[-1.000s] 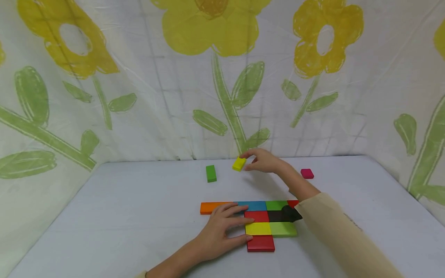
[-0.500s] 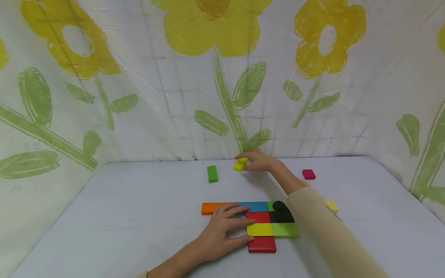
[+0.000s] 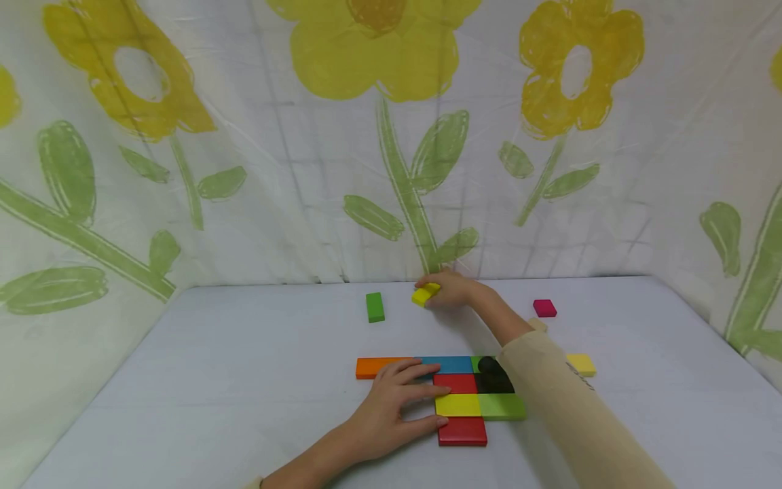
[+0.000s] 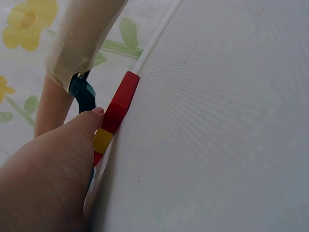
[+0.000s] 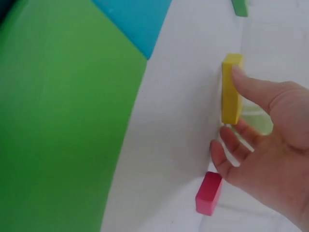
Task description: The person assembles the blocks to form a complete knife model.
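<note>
Near the table's back edge, my right hand (image 3: 452,290) pinches a yellow block (image 3: 425,294) between thumb and fingers. In the right wrist view the thumb lies on the near face of this yellow block (image 5: 231,92). My left hand (image 3: 391,414) rests at the left side of a flat layout of coloured blocks, its fingers spread. Its thumb touches the lower red block (image 3: 462,432), and a fingertip touches the upper red block (image 3: 455,384). Other fingers reach over the blue block (image 3: 449,365) and the orange block (image 3: 375,368). The right sleeve hides the layout's right end.
A green block (image 3: 375,308) lies left of the right hand, a pink block (image 3: 545,308) to its right. A pale yellow block (image 3: 582,365) and a beige piece (image 3: 537,324) show beside the right sleeve. A flower-printed curtain (image 3: 305,204) hangs behind the table.
My right hand has closed its thumb and fingers on the yellow block, which has tilted and shifted slightly. The left hand stays on the layout.
</note>
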The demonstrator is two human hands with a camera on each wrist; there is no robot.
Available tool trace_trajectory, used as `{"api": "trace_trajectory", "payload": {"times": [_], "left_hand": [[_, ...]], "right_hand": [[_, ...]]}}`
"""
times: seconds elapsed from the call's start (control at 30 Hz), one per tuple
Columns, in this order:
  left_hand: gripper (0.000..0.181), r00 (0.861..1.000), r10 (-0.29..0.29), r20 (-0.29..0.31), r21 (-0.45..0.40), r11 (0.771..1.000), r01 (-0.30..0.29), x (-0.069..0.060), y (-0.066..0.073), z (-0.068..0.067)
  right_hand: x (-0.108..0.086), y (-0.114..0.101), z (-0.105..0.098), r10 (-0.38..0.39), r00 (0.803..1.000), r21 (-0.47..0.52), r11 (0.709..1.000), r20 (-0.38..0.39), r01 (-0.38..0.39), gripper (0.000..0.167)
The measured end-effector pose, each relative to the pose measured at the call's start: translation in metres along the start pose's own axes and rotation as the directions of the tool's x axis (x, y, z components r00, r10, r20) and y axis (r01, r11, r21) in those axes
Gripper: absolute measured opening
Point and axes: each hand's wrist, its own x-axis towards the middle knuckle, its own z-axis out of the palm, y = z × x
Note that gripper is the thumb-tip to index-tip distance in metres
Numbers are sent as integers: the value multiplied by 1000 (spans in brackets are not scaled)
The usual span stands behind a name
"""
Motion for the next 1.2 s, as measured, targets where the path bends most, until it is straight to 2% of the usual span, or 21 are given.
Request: {"api": "trace_trajectory", "payload": {"times": [0.23, 0.4, 0.73, 1.0, 1.2], "left_hand": [[40, 1000, -2, 6, 3, 1000, 2, 1, -1, 0], [40, 1000, -3, 4, 1, 1000, 3, 1, -1, 0], [40, 1000, -12, 11, 9, 1000, 12, 0, -1, 0], [40, 1000, -13, 8, 13, 1000, 13, 1, -1, 0], [40, 1000, -10, 4, 4, 1000, 10, 1, -1, 0]], "right_hand": [[-6, -1, -1, -3, 1000, 52, 999, -29, 4, 39], [-7, 1, -1, -17, 998, 54, 998, -57, 20, 32], [-11, 2, 0, -7, 998, 64, 998, -69, 11, 33], [-27, 0, -2, -68, 993, 56, 996, -99, 74, 32], [-44, 1, 0, -115, 983, 104, 986, -142, 130, 30]]}}
